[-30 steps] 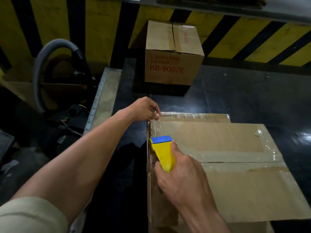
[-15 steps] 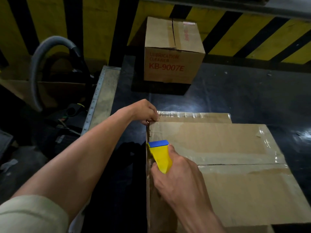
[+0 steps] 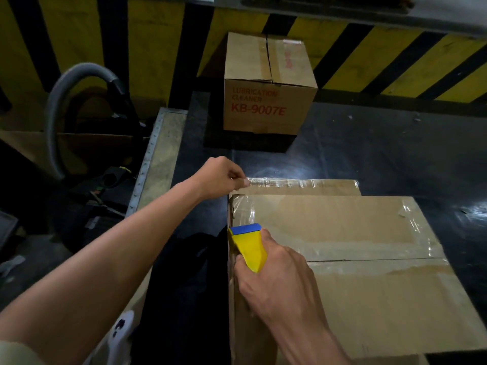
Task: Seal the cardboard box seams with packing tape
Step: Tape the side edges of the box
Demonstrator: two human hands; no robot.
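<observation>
Two hands work the near-left corner of the big cardboard box (image 3: pixel 355 272), which lies flat-topped on the dark desk (image 3: pixel 382 154) close to the person. The left hand (image 3: pixel 218 177) reaches out on a nearly straight arm, thumb and fingers pinched together on the end of the clear tape (image 3: pixel 303 183) at the box's far-left corner. The right hand (image 3: pixel 274 280) is wrapped tight around a yellow scraper (image 3: pixel 249 248) with a blue edge, wrist bent down, blade set against the left edge of the lid where tape folds over the corner.

Tape of this kind is thin, limp and sticky, so it probably wrinkles or clings to itself if let slack; holding it by the very end, stretched, looks sensible. The cardboard is stiff enough to press on but would likely dent near the open middle seam (image 3: pixel 369 260), so pressure belongs over the edges. A smaller printed box (image 3: pixel 266 106) stands well apart at the far side, with a grey hose (image 3: pixel 56 106) off to the left.
</observation>
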